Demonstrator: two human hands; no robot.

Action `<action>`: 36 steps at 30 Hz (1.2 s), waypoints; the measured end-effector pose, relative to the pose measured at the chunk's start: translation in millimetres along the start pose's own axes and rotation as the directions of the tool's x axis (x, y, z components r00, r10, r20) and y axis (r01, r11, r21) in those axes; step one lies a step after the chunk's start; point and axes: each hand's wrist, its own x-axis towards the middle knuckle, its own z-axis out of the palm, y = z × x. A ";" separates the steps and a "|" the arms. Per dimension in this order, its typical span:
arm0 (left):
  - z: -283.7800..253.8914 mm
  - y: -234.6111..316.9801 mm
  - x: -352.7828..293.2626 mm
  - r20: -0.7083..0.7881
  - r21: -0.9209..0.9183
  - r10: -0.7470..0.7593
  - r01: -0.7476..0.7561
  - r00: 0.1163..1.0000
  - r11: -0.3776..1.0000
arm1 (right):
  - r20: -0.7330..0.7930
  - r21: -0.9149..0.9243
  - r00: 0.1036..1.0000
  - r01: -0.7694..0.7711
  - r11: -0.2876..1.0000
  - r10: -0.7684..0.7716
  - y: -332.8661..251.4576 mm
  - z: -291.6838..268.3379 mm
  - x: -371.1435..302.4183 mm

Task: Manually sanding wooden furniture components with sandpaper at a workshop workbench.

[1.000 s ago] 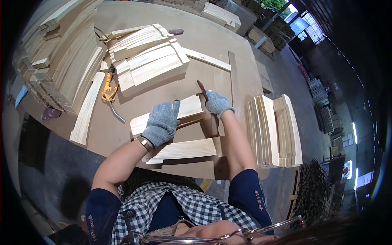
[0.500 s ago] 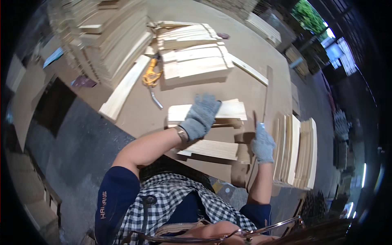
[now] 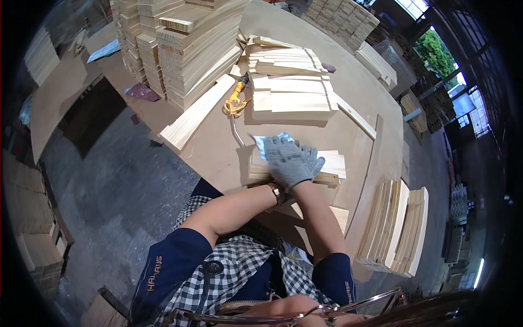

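Note:
My right hand [image 3: 292, 162], in a grey knit glove, reaches across my left and presses a blue-and-white sheet [image 3: 261, 146] onto a short stack of pale wooden slats [image 3: 333, 162]. The sheet's edge sticks out past the fingers, which lie over it. My left hand [image 3: 284, 196] is mostly hidden under the right one, at the near side of the slats; a watch band shows at its wrist. Some grey fingertips point right over the top slat, but I cannot tell which hand they belong to. More slats [image 3: 336, 218] lie closer to me, partly behind my right forearm.
Beyond the hands sits a wide stack of slats [image 3: 294, 101]. A yellow air blow gun [image 3: 234, 105] with a bent metal tube lies to its left, near a tall wood pile [image 3: 188, 60]. Curved slats [image 3: 389, 226] stand along the right edge. A long strip [image 3: 366, 163] borders the table.
My right hand has swung from the right edge over to the slat stack and crossed my left, bringing the sheet. The slats there are now largely covered. The view has shifted.

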 end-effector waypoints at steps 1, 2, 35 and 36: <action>2.3 2.9 5.8 -0.052 0.117 -0.018 0.024 0.999 0.993 | 0.027 -0.026 0.999 0.023 0.999 -0.023 -12.6 4.5 9.9; 3.7 5.2 10.8 -0.049 0.136 -0.024 0.031 0.999 0.990 | 0.136 -0.069 0.991 0.022 0.997 -0.013 -23.0 3.3 17.0; -53.8 -69.3 74.5 0.057 -0.134 0.555 -0.545 0.830 0.828 | -0.319 0.321 0.683 -0.574 0.753 0.657 2.9 -71.7 -181.7; -49.3 -79.1 75.3 -0.008 -0.275 0.537 -0.518 0.844 0.810 | -0.305 0.209 0.738 -0.565 0.798 0.602 3.7 -65.7 -176.2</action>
